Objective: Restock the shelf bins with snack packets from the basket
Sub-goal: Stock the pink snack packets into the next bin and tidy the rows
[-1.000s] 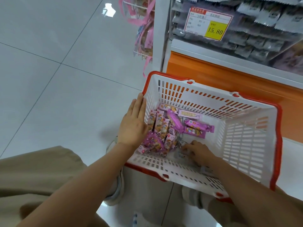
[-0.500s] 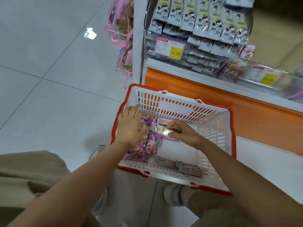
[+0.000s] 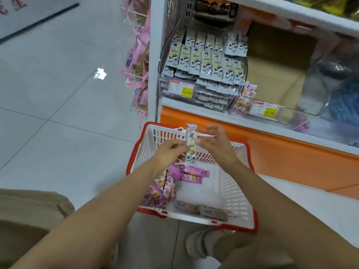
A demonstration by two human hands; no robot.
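A white basket with a red rim (image 3: 241, 193) stands on the floor below the shelf. Several pink snack packets (image 3: 191, 174) lie in its left half, and grey packets (image 3: 202, 209) lie by its near wall. Above the basket both hands hold a small stack of pale grey-green packets (image 3: 191, 143) upright. My left hand (image 3: 170, 152) pinches the stack from the left, and my right hand (image 3: 216, 141) grips it from the right. A clear shelf bin (image 3: 171, 88) with matching grey-green packets sits straight ahead on the lowest shelf.
An orange shelf base (image 3: 272, 150) runs behind the basket. Right of the full bin a second clear bin (image 3: 252, 108) holds a few pink packets, with a cardboard box (image 3: 275, 61) behind it. Pink-ribboned bags (image 3: 138, 74) hang at the shelf's left end. Grey floor tiles spread left.
Both hands rose out of the basket with the pale packets, now held upright above it. My view tilted up, showing more of the shelf.
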